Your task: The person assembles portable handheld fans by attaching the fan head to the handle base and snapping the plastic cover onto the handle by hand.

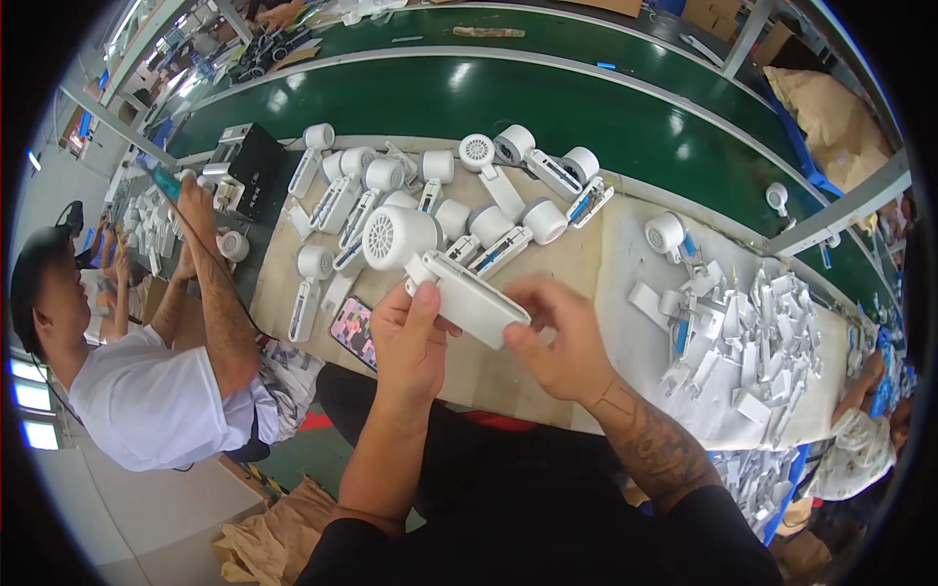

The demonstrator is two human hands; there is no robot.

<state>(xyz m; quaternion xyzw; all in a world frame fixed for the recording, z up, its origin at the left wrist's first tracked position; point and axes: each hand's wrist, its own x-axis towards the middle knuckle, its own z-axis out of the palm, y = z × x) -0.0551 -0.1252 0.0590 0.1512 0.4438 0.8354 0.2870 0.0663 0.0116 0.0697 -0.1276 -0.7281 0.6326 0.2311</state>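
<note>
A white handheld fan point(401, 237) with a round grilled head and a long flat handle is held up over the table edge. My left hand point(408, 337) is closed round the handle near its joint with the head, thumb on top. At the other end of the handle, the thumb and fingers of my right hand point(557, 337) grip the tip. On the table beyond stand and lie several similar fans point(476, 152), some with the handle uncovered and blue parts showing inside. A phone point(354, 330) with a pink picture lies left of my left wrist.
White plastic handle parts point(772, 342) are heaped at the right of the table. Behind runs a green conveyor belt point(391, 98) with metal posts. On the left, a co-worker point(147, 376) holds a teal power screwdriver point(164, 180) near a black box point(249, 166). Brown paper point(278, 532) lies below.
</note>
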